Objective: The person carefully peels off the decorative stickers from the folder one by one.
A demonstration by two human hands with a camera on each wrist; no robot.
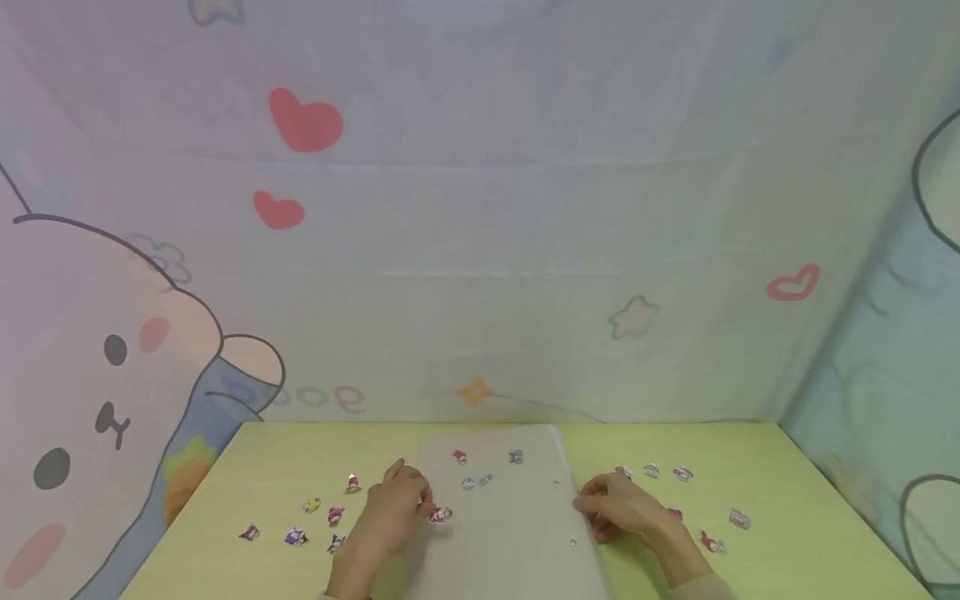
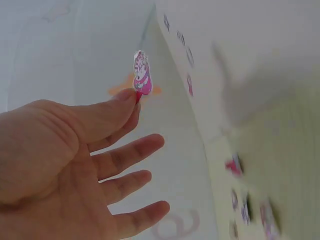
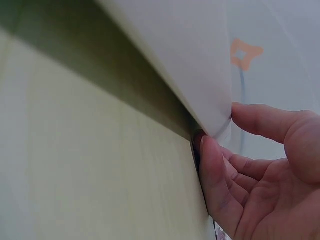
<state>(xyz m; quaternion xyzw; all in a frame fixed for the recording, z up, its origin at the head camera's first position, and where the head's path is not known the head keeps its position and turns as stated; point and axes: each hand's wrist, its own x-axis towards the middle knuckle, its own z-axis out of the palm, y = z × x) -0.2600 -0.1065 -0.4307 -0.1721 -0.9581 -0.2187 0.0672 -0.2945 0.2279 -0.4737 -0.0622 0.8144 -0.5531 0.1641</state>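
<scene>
In the head view my left hand (image 1: 392, 512) is over the left edge of a white sheet or pad (image 1: 517, 550). Its thumb and index finger pinch a small pink-and-red cartoon sticker (image 2: 142, 74) by one end, while the other fingers are spread, as the left wrist view shows. My right hand (image 1: 618, 507) grips the sheet's right edge. In the right wrist view the thumb lies on the white face (image 3: 185, 55) and a finger is beneath the edge. On the sheet's upper part lie several stickers, among them a red one (image 1: 460, 457) and a grey one (image 1: 516, 457).
Loose stickers lie on the yellow-green tabletop (image 1: 750, 450): a purple one (image 1: 296, 537) and several others on the left, a pale one (image 1: 739, 518) and several more on the right. Behind stands a pale printed curtain (image 1: 480, 333).
</scene>
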